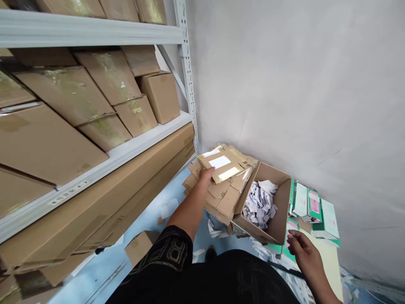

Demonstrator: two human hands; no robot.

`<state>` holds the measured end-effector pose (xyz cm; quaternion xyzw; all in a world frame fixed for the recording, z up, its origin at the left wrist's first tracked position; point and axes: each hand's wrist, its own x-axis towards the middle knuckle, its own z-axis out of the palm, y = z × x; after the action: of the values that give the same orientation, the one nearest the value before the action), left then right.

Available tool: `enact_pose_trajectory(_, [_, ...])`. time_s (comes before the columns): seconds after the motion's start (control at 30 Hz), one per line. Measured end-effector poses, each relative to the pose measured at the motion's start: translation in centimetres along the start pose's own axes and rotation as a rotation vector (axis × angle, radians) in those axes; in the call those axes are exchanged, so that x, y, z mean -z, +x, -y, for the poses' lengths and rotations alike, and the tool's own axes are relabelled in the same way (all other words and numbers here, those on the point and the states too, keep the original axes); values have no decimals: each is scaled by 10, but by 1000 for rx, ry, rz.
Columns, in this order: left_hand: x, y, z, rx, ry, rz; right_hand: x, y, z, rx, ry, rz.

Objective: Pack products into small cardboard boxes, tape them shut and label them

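My left hand (207, 174) grips the near left edge of a flattened cardboard piece (236, 159) with white paper labels. That piece lies tilted over a stack of flattened cardboard (229, 202). Right of the stack stands an open cardboard box (286, 202) with torn white paper scraps (261, 202) inside. My right hand (303, 251) hovers beside the box's near right corner. Its fingers are loosely bent and slightly apart, with nothing visible in them.
Metal shelving (152, 131) holding taped cartons (109, 76) rises on the left. A grey wall (284, 84) closes off the far side. Green-and-white boxes (327, 217) sit at the right. A small carton (141, 246) and paper scraps lie on the blue floor (114, 270).
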<state>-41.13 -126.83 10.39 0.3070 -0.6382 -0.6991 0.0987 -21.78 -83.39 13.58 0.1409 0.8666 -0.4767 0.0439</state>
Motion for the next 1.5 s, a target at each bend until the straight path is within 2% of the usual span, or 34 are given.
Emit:
enact_pose_trajectory(0.07, [-2,-12,-3,-3,-70,18,-5,0,2,19,-4,6])
enact_pose_trajectory(0.13, [5,-30,-8,-38,-184,31,-9,0,4,39,-3,19])
enact_pose_trajectory(0.23, [28,-65,-22,-105,-491,83,-13,-1,8,77,16,56])
enact_pose_trajectory(0.3, [46,-93,-35,-106,-573,139,-14,0,14,115,42,78])
enact_pose_trajectory(0.4, [68,-134,-51,-86,-537,231,-14,4,29,166,120,65])
enact_pose_trajectory(0.47, [74,-156,-58,-74,-465,304,-9,8,42,182,234,47])
enact_pose_trajectory(0.53, [73,-171,-60,-35,-380,382,0,13,55,206,388,30])
enact_pose_trajectory(0.6, [64,-182,-60,-7,-282,479,14,13,64,217,530,19])
enact_pose_trajectory(0.7, [38,-194,-59,-36,-114,689,40,2,63,152,674,-26])
enact_pose_trajectory(0.8, [0,-208,-59,-111,30,862,67,-18,44,63,758,-173])
enact_pose_trajectory(0.97, [-69,-223,-55,-243,223,985,103,-50,5,7,844,-353])
enact_pose_trajectory(1.07, [-106,-226,-51,-253,268,1097,120,-65,-8,-6,860,-451])
enact_pose_trajectory(1.13, [-129,-237,-50,-242,277,1184,135,-79,-16,-16,854,-494])
enact_pose_trajectory(1.2, [-153,-260,-47,-243,280,1260,158,-99,-29,-24,849,-527])
enact_pose_trajectory(1.3, [-192,-313,-36,-243,296,1345,201,-135,-64,-49,855,-591])
enact_pose_trajectory(1.5, [-276,-426,13,-275,340,1508,292,-212,-143,-112,855,-723])
